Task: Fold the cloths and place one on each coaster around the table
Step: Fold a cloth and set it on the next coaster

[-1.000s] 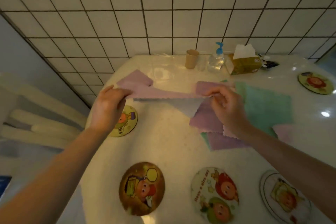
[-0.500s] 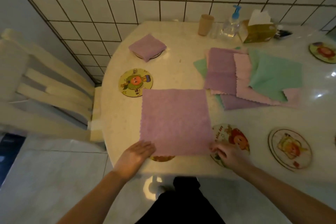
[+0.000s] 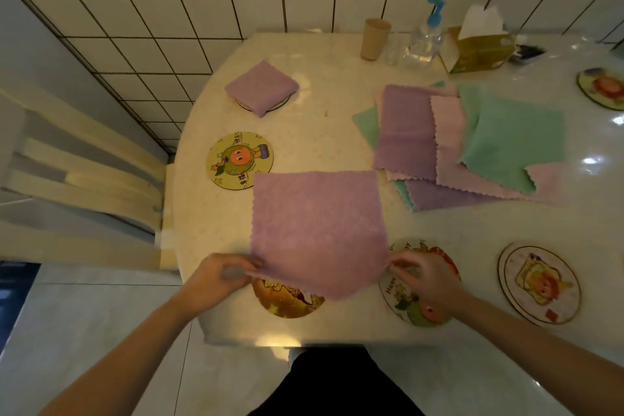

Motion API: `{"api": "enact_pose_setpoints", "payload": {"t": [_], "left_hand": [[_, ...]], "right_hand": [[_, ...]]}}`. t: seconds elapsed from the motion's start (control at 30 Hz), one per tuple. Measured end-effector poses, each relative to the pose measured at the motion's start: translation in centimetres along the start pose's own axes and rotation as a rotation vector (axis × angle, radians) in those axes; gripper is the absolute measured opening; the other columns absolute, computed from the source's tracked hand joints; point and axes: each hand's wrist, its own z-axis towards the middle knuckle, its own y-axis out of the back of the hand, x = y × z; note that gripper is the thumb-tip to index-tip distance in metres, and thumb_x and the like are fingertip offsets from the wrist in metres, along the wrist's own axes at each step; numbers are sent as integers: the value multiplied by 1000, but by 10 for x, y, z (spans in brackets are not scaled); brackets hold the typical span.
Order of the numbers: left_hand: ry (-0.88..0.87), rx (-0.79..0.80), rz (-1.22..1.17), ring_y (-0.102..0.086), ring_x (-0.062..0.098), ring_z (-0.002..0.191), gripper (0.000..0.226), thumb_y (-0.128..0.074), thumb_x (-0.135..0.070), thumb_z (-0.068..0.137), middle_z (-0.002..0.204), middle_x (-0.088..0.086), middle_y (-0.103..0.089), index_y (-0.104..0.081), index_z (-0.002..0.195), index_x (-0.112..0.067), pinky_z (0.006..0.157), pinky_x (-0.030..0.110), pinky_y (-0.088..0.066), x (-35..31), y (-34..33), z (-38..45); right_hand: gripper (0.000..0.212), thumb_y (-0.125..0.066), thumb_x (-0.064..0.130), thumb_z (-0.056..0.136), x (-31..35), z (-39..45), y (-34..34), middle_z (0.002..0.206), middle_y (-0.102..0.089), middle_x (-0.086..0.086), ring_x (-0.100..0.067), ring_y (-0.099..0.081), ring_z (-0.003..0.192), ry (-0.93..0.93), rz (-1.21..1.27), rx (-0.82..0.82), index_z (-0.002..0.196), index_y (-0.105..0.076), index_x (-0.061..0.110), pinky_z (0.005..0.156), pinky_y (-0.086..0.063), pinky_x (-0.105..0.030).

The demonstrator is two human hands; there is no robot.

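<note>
Head view: a square purple cloth (image 3: 317,233) is lying spread flat near the front edge of the table (image 3: 337,132), its sides running roughly parallel to that edge, its near margin overlapping a brown coaster (image 3: 287,300). The left hand (image 3: 216,277) is pinching the near-left corner; the right hand (image 3: 425,277) is pinching the near-right corner, above a fruit-printed coaster (image 3: 412,307). Both forearms are reaching in from below.

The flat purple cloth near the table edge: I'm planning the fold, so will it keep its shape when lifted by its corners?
Probably not. The purple cloth already sags between the left hand and right hand, so it looks floppy. It seems thin and light, and should crease easily, like the folded cloth.
</note>
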Motion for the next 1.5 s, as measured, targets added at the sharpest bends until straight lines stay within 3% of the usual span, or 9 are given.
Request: {"api": "enact_pose_setpoints", "payload": {"t": [0.17,0.27,0.4,0.6,0.87,1.0,1.27,1.37,1.5], "left_hand": [[213,-269,-403,-66,10,75,7,-70,-11,82,77,-3,-72,-74,78,-15,72,21,-54,-38,18,54],[326,-442,-583,-65,17,80,10,-71,-11,83,82,3,-72,-72,91,-7,76,33,-58,-46,16,94],[418,-546,-506,-57,19,74,3,-72,-13,82,79,6,-64,-71,83,-11,80,45,-54,-40,14,133],[460,-584,-441,-52,17,68,4,-70,-13,84,72,2,-62,-68,81,-14,69,36,-48,-28,15,151],[537,-604,-370,-55,17,68,7,-73,-19,82,75,1,-65,-70,76,-19,67,33,-50,-19,18,162],[566,-605,-310,-55,19,72,7,-74,-24,82,76,-1,-66,-72,78,-19,73,40,-53,-16,22,168],[577,-666,17,-60,22,79,20,-65,-34,88,87,0,-68,-70,96,-18,72,32,-50,-31,21,164],[243,-612,335,-59,23,100,28,-54,-32,94,115,3,-62,-62,117,-18,83,36,-49,-39,-4,142],[-335,-127,597,-30,19,141,46,-44,-33,96,150,0,-39,-45,140,-20,115,36,-27,-42,-68,108]], "right_hand": [[12,-63,11,88,18,66,26,88,-71,3,-11,-67,82,-222,437,-204,92,-68,22,73,-56,-21],[13,-62,12,89,22,108,33,93,-67,0,-14,-65,82,-331,541,-280,101,-65,17,72,-58,-24],[28,-62,13,89,13,150,38,92,-65,-4,-20,-65,79,-449,469,-283,115,-62,3,63,-57,-19],[15,-62,17,90,1,174,33,89,-67,-10,-24,-67,74,-480,338,-217,99,-64,6,66,-60,-37],[19,-63,21,89,-4,189,32,78,-68,-14,-23,-67,63,-452,229,-191,91,-62,2,56,-60,-39],[21,-62,23,90,-2,196,31,80,-68,-11,-17,-64,60,-422,48,-188,87,-63,2,47,-53,-22],[20,-59,24,91,10,191,33,87,-68,-10,-22,-64,71,-336,-43,-242,93,-61,5,62,-55,-34],[22,-52,19,93,24,162,29,106,-61,-10,-26,-58,98,-98,-357,-251,112,-55,7,75,-51,-37],[51,-42,5,84,28,108,-14,135,-50,-10,-26,-44,125,427,-582,-18,134,-47,10,101,-42,-39]]}}
